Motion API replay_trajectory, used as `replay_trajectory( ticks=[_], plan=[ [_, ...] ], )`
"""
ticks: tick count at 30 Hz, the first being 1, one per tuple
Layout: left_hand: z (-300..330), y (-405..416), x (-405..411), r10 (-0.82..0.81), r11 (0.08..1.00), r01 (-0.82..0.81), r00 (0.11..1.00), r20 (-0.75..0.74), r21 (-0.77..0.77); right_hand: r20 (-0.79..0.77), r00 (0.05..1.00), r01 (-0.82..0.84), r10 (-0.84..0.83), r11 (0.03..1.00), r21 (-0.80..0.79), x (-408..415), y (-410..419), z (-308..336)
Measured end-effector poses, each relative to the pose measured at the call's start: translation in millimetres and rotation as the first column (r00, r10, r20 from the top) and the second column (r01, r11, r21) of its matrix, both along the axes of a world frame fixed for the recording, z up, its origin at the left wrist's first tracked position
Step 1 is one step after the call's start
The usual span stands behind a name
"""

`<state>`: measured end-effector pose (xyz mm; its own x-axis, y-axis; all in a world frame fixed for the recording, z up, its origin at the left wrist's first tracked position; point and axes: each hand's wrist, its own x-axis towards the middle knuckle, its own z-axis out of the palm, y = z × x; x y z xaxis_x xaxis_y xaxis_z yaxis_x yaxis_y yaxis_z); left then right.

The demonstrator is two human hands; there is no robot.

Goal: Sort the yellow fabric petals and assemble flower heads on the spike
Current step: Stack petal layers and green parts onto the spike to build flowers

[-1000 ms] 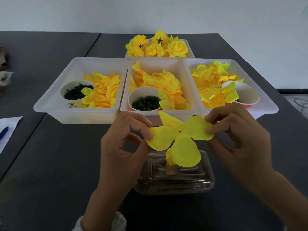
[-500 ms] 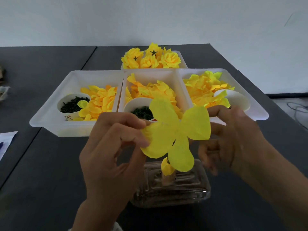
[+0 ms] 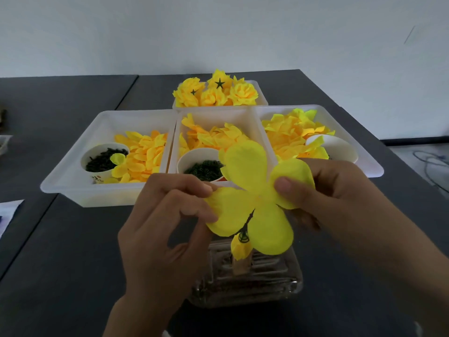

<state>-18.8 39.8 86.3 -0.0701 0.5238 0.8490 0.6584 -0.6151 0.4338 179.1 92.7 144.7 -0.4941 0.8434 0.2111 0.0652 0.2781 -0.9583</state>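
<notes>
A: Petal piece (image 3: 252, 198), the four-lobed yellow one: where does it sit in the head view?

B: Up in the air between both hands, above a clear glass block (image 3: 245, 278) on the dark worktop (image 3: 73, 251). A thin dark spike (image 3: 246, 223) slants up from the block to the middle of the piece, with a small folded yellow bud (image 3: 239, 249) low on it.

A: And the fingers?

B: The left hand (image 3: 167, 229) pinches the left lobe between thumb and forefinger. The right hand (image 3: 340, 198) pinches the right lobe, thumb in front, other fingers curled behind it.

A: What lies behind?

B: Three white trays side by side. The left tray (image 3: 73, 166) holds orange-yellow petals and a paper cup (image 3: 104, 159) of dark bits. The middle tray (image 3: 218, 117) holds more petals and a second cup (image 3: 201, 164) of dark green pieces. The right tray (image 3: 364, 156) holds paler petals and a white cup (image 3: 337, 149). Further back, a fourth tray (image 3: 262, 98) carries finished flowers (image 3: 216, 93), two showing dark star shapes.
</notes>
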Motion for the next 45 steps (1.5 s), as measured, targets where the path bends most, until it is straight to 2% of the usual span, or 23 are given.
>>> replay_trajectory(
  ticks=[3,6,9,14,16,23,28,34,41,45],
  plan=[
    [-8.1,1.4,-1.6,0.031,1.0,-0.031,0.998,0.049,-0.005,-0.075,0.996,-0.065,0.051,0.979,-0.195,5.0,3.0,-3.2],
    [-17.2,0.5,-2.0,0.035,0.998,-0.031,0.995,0.088,-0.049,-0.164,0.979,-0.173,0.118,0.912,-0.373,7.5,5.7,-10.7],
    [-22.7,-1.2,-2.9,0.006,0.996,0.007,0.99,0.141,-0.091,-0.159,0.98,-0.183,0.123,0.871,-0.455,7.7,10.2,-21.6],
    [-28.6,-1.7,-2.4,0.011,0.993,0.004,0.992,0.125,-0.117,0.005,0.996,-0.079,0.088,0.918,-0.388,9.8,14.8,-41.5],
    [-31.4,-2.5,-1.7,0.02,0.992,-0.006,0.994,0.111,-0.125,0.026,0.997,-0.062,0.079,0.917,-0.393,11.0,15.3,-48.8],
    [-40.9,-0.4,-1.3,0.029,0.989,-0.01,0.991,0.13,-0.145,0.014,0.997,-0.057,0.072,0.88,-0.471,10.1,15.6,-62.8],
    [-40.3,0.0,-1.0,0.039,0.992,-0.018,0.985,0.166,-0.127,-0.049,0.996,-0.086,0.073,0.902,-0.423,11.6,17.1,-60.4],
    [-40.2,5.3,0.4,0.053,0.99,-0.028,0.983,0.177,-0.139,-0.008,1.0,-0.019,0.018,0.916,-0.4,8.9,24.0,-60.3],
    [-41.3,8.8,3.2,0.037,0.99,-0.006,0.974,0.225,-0.138,-0.043,0.999,-0.027,0.01,0.903,-0.429,7.1,27.0,-64.0],
    [-44.9,8.6,5.0,0.022,0.988,0.015,0.971,0.238,-0.152,0.002,1.0,0.015,-0.016,0.914,-0.405,8.8,27.1,-68.5]
  ],
)
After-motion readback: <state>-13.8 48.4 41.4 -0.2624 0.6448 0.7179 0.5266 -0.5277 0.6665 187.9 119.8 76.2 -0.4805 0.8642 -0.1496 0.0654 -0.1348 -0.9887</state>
